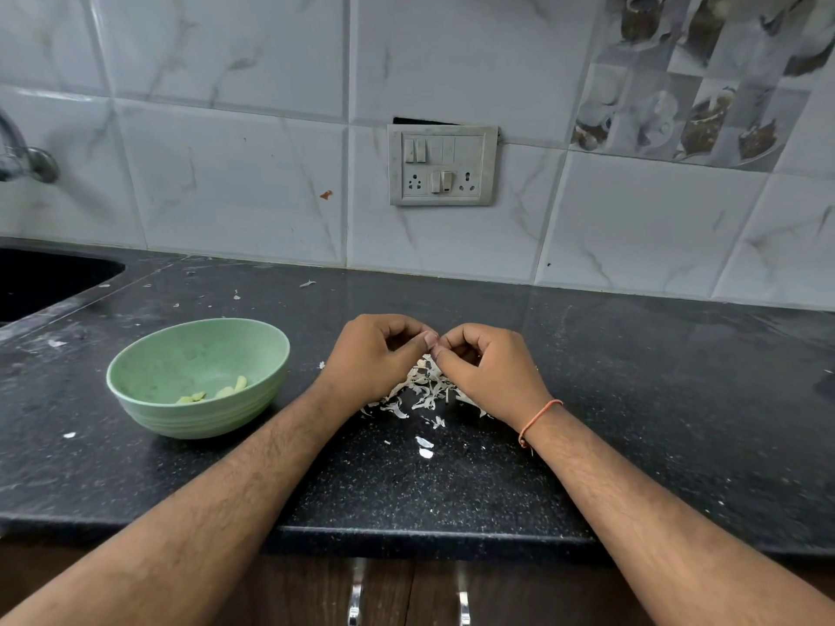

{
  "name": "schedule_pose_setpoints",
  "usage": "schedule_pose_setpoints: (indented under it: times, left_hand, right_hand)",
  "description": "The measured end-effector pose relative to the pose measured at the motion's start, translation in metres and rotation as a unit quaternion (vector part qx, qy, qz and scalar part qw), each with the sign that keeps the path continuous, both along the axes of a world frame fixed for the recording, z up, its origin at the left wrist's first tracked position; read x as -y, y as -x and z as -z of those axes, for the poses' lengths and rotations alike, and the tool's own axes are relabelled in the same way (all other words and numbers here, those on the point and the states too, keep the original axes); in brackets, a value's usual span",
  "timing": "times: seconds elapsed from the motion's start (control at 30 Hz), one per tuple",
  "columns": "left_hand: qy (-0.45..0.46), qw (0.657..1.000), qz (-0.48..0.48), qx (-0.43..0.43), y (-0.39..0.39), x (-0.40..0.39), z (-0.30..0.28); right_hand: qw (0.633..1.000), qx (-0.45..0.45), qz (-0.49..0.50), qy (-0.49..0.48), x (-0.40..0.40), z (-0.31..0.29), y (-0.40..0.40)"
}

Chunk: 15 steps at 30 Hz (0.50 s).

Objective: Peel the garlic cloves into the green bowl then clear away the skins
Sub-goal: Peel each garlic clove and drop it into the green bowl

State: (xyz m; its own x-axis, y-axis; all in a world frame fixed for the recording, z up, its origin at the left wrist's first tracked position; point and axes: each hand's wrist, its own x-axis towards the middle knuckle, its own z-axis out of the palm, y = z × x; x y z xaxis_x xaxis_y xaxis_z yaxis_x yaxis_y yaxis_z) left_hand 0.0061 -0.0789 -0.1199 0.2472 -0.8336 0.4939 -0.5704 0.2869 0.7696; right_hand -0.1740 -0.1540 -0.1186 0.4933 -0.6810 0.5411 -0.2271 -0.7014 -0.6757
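Note:
A green bowl [135, 377] stands on the black counter at the left, with several peeled yellowish cloves [217, 393] in its bottom. To its right my left hand [370, 359] and my right hand [488, 368] meet fingertip to fingertip above a heap of white garlic skins [424, 390]. Both hands have curled fingers that pinch something small between them; the clove itself is hidden by the fingers. A few loose skin flakes [424, 447] lie nearer to me.
A dark sink [40, 282] is set into the counter at the far left, with a tap [22, 155] above it. A switch and socket plate [442, 164] is on the tiled wall. Small skin bits are scattered behind the bowl. The counter's front edge [429, 539] runs below my forearms.

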Motion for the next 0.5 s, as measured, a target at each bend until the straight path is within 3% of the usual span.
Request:
schedule_pose_setpoints:
  times: [0.17,0.33,0.5]
  left_hand:
    - [-0.031,0.991,0.017,-0.130,-0.0014,0.0003,-0.0011]
    - [-0.074,0.957,0.095,-0.263,0.0015,0.0004,-0.0016]
    - [-0.065,0.950,0.110,-0.283,0.0026,0.0000,-0.0013]
  right_hand:
    - [1.000,0.015,-0.021,-0.005,0.0012,-0.0010,0.0010]
    - [0.999,0.024,-0.031,-0.013,0.0050,-0.0009,0.0014]
    - [0.999,0.029,-0.036,-0.003,0.0055,-0.0017,0.0022]
